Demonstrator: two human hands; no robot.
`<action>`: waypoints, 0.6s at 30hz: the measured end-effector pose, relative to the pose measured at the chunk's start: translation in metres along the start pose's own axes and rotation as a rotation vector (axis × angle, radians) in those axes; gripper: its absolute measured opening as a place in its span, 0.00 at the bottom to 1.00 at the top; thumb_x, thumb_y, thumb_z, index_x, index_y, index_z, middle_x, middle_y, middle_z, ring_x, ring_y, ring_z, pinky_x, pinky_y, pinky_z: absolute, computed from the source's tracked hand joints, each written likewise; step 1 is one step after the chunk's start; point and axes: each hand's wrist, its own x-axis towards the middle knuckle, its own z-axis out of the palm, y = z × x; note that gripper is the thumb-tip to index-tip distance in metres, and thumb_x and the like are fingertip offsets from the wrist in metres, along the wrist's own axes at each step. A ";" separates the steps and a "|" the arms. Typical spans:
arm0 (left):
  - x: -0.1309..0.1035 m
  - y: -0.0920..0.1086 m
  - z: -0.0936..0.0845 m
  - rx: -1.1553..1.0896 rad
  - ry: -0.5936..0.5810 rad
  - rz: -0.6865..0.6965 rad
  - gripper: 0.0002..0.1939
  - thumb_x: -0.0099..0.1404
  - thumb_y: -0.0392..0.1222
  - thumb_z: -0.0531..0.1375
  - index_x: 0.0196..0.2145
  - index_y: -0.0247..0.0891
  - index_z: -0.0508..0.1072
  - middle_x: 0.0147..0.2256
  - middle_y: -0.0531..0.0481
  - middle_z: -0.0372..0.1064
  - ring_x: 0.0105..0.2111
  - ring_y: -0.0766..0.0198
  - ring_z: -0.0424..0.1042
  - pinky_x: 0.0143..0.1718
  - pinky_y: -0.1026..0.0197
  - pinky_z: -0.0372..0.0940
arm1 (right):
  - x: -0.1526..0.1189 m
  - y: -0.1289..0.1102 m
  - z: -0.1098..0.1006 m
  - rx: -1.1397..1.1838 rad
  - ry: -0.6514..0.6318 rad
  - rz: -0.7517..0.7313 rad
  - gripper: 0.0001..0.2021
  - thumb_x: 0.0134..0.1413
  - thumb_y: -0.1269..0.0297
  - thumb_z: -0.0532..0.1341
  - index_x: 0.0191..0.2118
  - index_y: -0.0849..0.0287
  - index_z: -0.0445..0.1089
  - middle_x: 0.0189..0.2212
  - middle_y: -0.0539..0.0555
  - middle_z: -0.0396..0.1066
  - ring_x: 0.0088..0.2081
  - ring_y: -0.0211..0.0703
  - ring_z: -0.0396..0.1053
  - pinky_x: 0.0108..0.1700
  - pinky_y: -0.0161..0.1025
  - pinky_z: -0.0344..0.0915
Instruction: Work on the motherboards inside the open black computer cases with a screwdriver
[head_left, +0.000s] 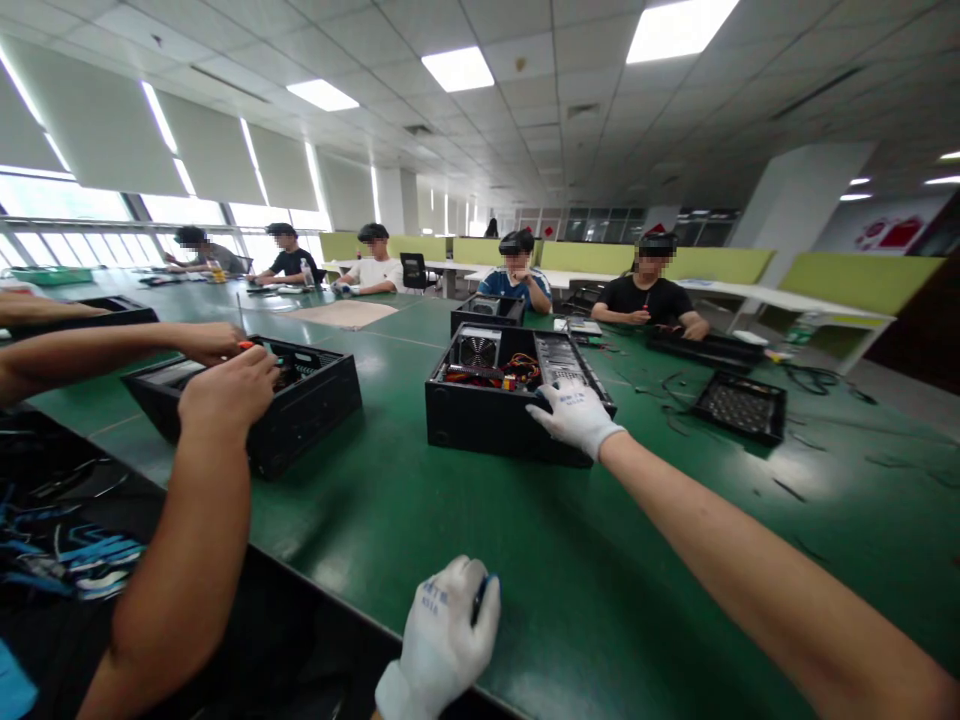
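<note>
My left hand (450, 625), in a white glove, is low over the green table's near edge. Its fingers curl round a small dark object (482, 598), mostly hidden in the grip. My right hand (577, 418), also gloved in white, reaches forward to an open black computer case (487, 425) lying on its side. Spread fingers rest over the case's near rim at its right part, with the thumb against the near wall. Inside the case are a power supply with a fan grille (478, 350) and a bundle of coloured wires (525, 368).
To my left, a co-worker's bare hands (232, 365) work in another black case (304, 410). A black perforated panel (739, 408) and loose cables (675, 390) lie right on the green table (390, 500). Several people sit across it.
</note>
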 end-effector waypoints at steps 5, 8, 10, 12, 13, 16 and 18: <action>0.002 -0.001 -0.001 -0.032 -0.031 -0.013 0.10 0.77 0.42 0.53 0.37 0.40 0.70 0.31 0.51 0.70 0.30 0.61 0.72 0.34 0.59 0.66 | -0.079 0.015 -0.018 -0.011 0.050 -0.031 0.29 0.71 0.43 0.50 0.60 0.59 0.72 0.52 0.66 0.72 0.53 0.59 0.68 0.55 0.49 0.61; 0.006 0.010 -0.010 -0.062 -0.019 -0.018 0.10 0.77 0.43 0.54 0.37 0.40 0.70 0.30 0.51 0.69 0.29 0.62 0.72 0.32 0.60 0.66 | -0.127 0.020 -0.029 -0.019 0.094 -0.076 0.27 0.71 0.44 0.51 0.58 0.60 0.73 0.52 0.67 0.72 0.53 0.61 0.69 0.54 0.50 0.63; 0.013 0.027 -0.025 -0.065 -0.041 0.010 0.09 0.76 0.43 0.55 0.36 0.41 0.70 0.29 0.52 0.68 0.28 0.63 0.71 0.31 0.60 0.65 | -0.159 0.023 -0.036 -0.020 0.124 -0.109 0.26 0.71 0.45 0.53 0.56 0.60 0.75 0.51 0.67 0.72 0.51 0.62 0.70 0.51 0.52 0.65; 0.025 0.048 -0.047 -0.047 -0.066 0.079 0.08 0.75 0.43 0.57 0.36 0.41 0.70 0.29 0.52 0.68 0.27 0.63 0.71 0.31 0.59 0.63 | -0.189 0.025 -0.042 -0.010 0.160 -0.130 0.25 0.70 0.46 0.55 0.55 0.60 0.75 0.51 0.67 0.73 0.50 0.62 0.70 0.50 0.53 0.67; 0.032 0.059 -0.059 -0.035 -0.060 0.113 0.07 0.74 0.42 0.57 0.37 0.41 0.71 0.30 0.52 0.68 0.27 0.62 0.70 0.31 0.59 0.63 | -0.204 0.027 -0.045 0.001 0.187 -0.144 0.24 0.69 0.46 0.56 0.55 0.60 0.75 0.51 0.68 0.73 0.50 0.63 0.71 0.49 0.54 0.68; 0.059 0.087 -0.090 0.028 0.024 0.202 0.05 0.73 0.44 0.59 0.41 0.42 0.73 0.31 0.52 0.70 0.29 0.60 0.71 0.32 0.57 0.63 | -0.241 0.031 -0.054 0.050 0.281 -0.185 0.22 0.68 0.49 0.58 0.52 0.62 0.76 0.53 0.69 0.72 0.52 0.63 0.71 0.51 0.56 0.70; 0.076 0.097 -0.102 0.093 0.029 0.235 0.07 0.73 0.46 0.59 0.43 0.42 0.74 0.33 0.51 0.71 0.31 0.58 0.73 0.33 0.56 0.63 | -0.260 0.034 -0.061 0.084 0.323 -0.216 0.20 0.67 0.50 0.60 0.50 0.63 0.77 0.54 0.69 0.72 0.54 0.63 0.70 0.53 0.57 0.70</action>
